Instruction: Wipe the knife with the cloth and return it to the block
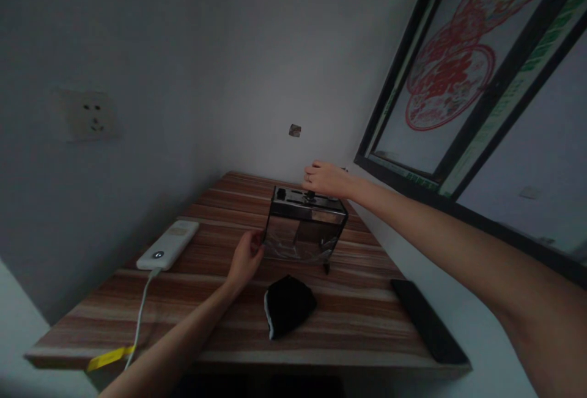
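A shiny metal toaster (305,230) with a black top stands on the wooden table (206,318), near its far side. My left hand (246,257) rests against the toaster's lower left corner, fingers curled on its edge. My right hand (324,179) lies on the toaster's top at the far right, fingers closed over a small black knob or lever there.
A white power bank (168,244) with a lit indicator lies at the left, its cable (140,315) running off the front edge with a yellow tag. A black cloth (288,304) sits in front of the toaster. A flat black object (428,320) lies at the right edge. Window frame (458,141) at right; wall socket (89,115) at left.
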`<state>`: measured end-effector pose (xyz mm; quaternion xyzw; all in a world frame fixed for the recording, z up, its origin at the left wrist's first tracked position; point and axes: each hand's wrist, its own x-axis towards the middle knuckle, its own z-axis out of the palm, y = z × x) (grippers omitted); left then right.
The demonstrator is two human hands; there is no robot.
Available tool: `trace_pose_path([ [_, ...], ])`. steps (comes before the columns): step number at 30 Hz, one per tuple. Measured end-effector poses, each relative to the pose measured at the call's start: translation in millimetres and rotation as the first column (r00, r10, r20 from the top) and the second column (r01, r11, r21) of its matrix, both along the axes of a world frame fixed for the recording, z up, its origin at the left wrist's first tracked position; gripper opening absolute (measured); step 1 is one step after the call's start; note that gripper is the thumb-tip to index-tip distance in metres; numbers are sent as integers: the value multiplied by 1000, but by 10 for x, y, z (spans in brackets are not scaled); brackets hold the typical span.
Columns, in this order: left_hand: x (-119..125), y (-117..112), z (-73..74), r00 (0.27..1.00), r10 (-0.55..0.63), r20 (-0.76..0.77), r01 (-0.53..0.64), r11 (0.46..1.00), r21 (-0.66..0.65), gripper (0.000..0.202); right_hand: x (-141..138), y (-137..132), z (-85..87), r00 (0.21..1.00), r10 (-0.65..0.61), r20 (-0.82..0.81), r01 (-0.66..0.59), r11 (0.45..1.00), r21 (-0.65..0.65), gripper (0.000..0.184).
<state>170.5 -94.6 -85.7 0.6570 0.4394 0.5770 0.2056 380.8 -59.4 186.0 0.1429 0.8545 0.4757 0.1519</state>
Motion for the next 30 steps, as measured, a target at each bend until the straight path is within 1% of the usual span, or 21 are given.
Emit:
trace_pose_path([
  [7,-5,22,-22,999,-26,29,26,1000,-3,29,-19,-22,4,1000,-27,-7,27,1000,-4,9],
  [18,1,9,-9,997,-39,64,40,999,-16,30,13,-36,-20,1000,-14,-13,14,1000,10,13],
  [23,0,0,4,999,-33,41,33,999,-10,29,15,-19,-25,1000,-9,-16,9,1000,11,14],
  [30,3,10,-21,999,-29,33,29,1000,-3,28,18,-32,-24,1000,-7,-16,7,1000,15,12],
])
